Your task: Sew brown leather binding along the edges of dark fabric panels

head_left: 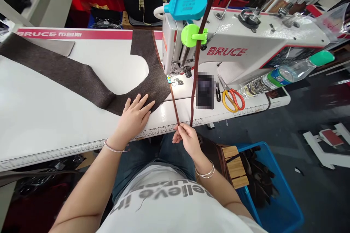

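Note:
My left hand [137, 115] lies flat with fingers spread on a dark brown fabric piece [157, 80], close to the table's front edge. The fabric's right edge reaches the needle area of a white sewing machine [226, 40]. A narrow reddish-brown binding strip [175, 103] runs along that edge, under the presser foot, and down toward me. Just past the table's front edge, my right hand [187, 136] pinches the strip's near end between thumb and fingers. Another length of brown strip [196, 65] hangs from above, in front of the machine, down to near my right hand.
Scissors [233, 100] with yellow and red handles, small black snips [218, 91] and a blurred dark rectangle [204, 91] lie right of the needle. A plastic bottle [287, 74] leans against the machine. Below right stands a blue bin [284, 193] holding dark pieces.

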Available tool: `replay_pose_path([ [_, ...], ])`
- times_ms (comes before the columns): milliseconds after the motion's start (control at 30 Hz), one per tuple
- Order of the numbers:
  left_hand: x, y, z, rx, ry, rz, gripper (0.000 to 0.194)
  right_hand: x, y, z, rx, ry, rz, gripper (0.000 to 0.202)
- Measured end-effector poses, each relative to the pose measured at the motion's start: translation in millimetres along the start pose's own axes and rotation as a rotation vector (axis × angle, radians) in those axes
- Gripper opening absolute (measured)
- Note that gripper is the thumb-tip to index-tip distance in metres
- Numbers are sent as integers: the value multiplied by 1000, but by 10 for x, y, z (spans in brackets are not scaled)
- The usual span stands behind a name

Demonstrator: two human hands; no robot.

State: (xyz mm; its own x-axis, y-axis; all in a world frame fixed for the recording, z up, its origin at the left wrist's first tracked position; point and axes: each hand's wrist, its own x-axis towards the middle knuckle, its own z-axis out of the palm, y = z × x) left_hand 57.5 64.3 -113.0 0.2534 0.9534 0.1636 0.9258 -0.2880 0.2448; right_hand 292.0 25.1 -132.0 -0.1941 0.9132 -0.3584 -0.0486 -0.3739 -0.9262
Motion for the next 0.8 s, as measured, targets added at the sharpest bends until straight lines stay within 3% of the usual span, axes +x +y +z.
replay_pose_path([
  [800, -79, 128, 41, 63, -8, -28, 47, -58, 70, 55, 46, 32, 16, 44],
])
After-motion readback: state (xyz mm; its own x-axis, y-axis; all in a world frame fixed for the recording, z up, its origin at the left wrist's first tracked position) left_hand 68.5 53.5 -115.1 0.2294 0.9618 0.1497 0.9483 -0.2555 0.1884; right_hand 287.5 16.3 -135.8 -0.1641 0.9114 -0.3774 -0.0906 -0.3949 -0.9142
